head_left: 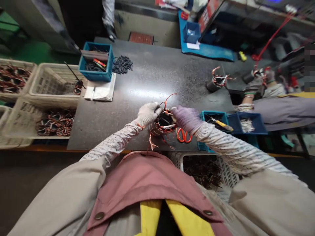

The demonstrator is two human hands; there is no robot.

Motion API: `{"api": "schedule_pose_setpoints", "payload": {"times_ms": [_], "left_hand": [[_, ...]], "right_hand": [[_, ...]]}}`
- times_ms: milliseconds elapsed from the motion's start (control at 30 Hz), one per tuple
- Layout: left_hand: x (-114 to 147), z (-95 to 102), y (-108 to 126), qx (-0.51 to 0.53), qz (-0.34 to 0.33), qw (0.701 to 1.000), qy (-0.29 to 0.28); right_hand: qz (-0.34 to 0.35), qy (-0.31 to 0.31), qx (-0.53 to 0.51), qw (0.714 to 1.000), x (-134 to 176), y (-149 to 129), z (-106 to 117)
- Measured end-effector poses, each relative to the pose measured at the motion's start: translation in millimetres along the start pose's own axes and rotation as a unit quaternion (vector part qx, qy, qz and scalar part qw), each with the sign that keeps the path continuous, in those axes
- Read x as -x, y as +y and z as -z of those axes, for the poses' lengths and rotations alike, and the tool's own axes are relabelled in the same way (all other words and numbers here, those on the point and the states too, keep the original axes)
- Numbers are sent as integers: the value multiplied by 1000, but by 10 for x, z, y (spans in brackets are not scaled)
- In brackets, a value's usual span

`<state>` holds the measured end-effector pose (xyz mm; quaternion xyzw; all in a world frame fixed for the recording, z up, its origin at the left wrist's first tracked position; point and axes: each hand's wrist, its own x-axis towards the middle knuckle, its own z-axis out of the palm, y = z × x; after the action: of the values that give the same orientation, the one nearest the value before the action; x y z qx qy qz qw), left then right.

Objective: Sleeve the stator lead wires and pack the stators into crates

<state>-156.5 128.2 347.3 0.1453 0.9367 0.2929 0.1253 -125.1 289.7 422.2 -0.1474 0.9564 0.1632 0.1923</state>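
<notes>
Gloved fingers of the left hand [147,114] and right hand [187,118] curl closed on opposite sides of a wire-wound coil [164,126], held between them at the counter [147,75] (scissors [184,137] just right of the coil).

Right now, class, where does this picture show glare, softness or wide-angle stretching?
Head view: a bright glare streak on the dark table, beyond the wound ring; head view: the ring's fine detail looks soft; head view: the beige right sleeve swells toward the lower corner.
</notes>
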Motion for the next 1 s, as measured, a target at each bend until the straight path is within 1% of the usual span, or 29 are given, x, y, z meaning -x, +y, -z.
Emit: {"api": "schedule_pose_setpoints", "payload": {"times_ms": [67,133,167,233,300,367,433,500,567,633,667,700,733,767,800,833,867,900,933,1000], "left_hand": [[-4,-22,-17,11,-1,1000,2],[-2,-38,-27,18,2,1000,2],[-1,-43,-27,22,3,1000,2],[1,-44,-17,31,6,1000,2],[-1,-39,1,38,6,999,-1],[-5,-34,17,45,6,999,-4],[-9,-34,27,49,12,999,-5],[-10,-44,29,53,22,998,-7],[-5,-59,28,60,26,998,-6],[5,-75,28,71,28,997,-1],[11,-81,29,78,29,997,2],[18,-86,29,85,31,996,5],[25,-90,31,91,33,995,7],[31,-93,32,96,34,995,8],[36,-95,33,99,35,994,10],[41,-96,34,102,36,994,13],[44,-97,34,103,38,994,15],[46,-97,34,103,40,994,16],[47,-97,34,101,40,994,16],[47,-97,31,97,40,994,17]], "right_hand": [[44,17,28,998,-8,-69,22],[83,8,48,995,-18,-80,55],[91,0,48,995,-16,-60,73],[90,-10,30,995,0,2,112],[90,-7,18,996,4,40,145],[97,-4,42,994,-30,7,158],[101,-1,79,992,-96,-87,137],[111,1,92,990,-163,-181,89],[148,1,85,985,-212,-209,27],[185,-2,68,980,-259,-141,-28],[182,7,56,982,-291,-76,-49],[160,33,34,986,-335,5,-63],[120,77,0,990,-386,94,-70],[77,130,-49,987,-440,183,-70],[42,177,-105,978,-488,265,-66],[29,210,-153,965,-520,333,-60],[39,223,-187,956,-530,379,-54],[66,219,-206,951,-514,399,-50],[103,201,-202,953,-475,390,-47],[166,145,-131,967,-359,292,-44]]}}
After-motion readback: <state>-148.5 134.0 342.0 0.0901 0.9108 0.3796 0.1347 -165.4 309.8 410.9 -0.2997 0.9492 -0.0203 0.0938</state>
